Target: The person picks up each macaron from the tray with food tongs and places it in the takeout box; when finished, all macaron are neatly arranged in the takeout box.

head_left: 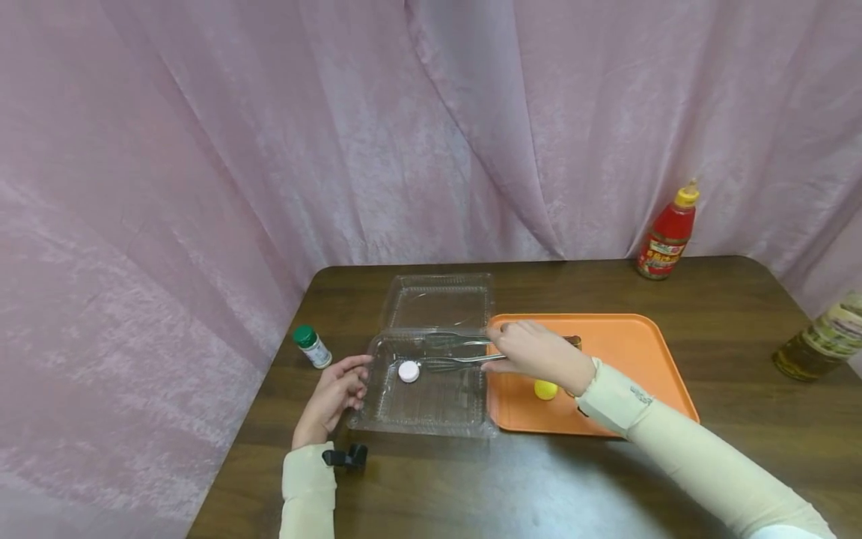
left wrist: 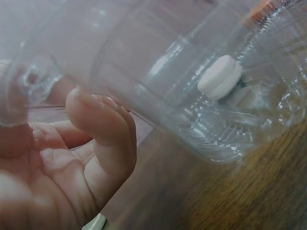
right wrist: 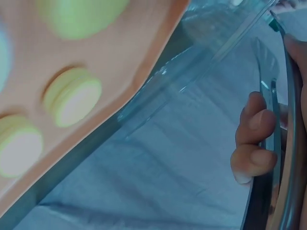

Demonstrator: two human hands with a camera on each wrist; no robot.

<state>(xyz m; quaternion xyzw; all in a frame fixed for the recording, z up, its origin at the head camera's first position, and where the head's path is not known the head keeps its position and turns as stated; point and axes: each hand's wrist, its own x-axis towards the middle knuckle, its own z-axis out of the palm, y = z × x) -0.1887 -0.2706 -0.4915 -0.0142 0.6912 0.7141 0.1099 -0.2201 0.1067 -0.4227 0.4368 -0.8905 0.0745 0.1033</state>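
A clear plastic clamshell box [head_left: 431, 428] stands with its lid folded back. A white macaron [head_left: 408, 371] sits in its left part, also seen in the left wrist view as a white macaron [left wrist: 220, 77]. My left hand [head_left: 334, 395] is at the box's left side, fingers and thumb bent about the rim. My right hand [head_left: 532, 350] grips metal tongs [head_left: 461, 361] above the box. Their two arms stand apart, the lower tip close to the macaron, with nothing between them. In the right wrist view, fingers [right wrist: 256, 160] wrap the tongs' arm.
Right of the box lies an orange tray [head_left: 640, 367]. It bears yellow macarons [right wrist: 74, 98], partly hidden by my right arm in the head view. A green-capped jar [head_left: 313, 346] stands at left, a red sauce bottle [head_left: 667, 238] at the back, an oil bottle [head_left: 818, 340] at far right.
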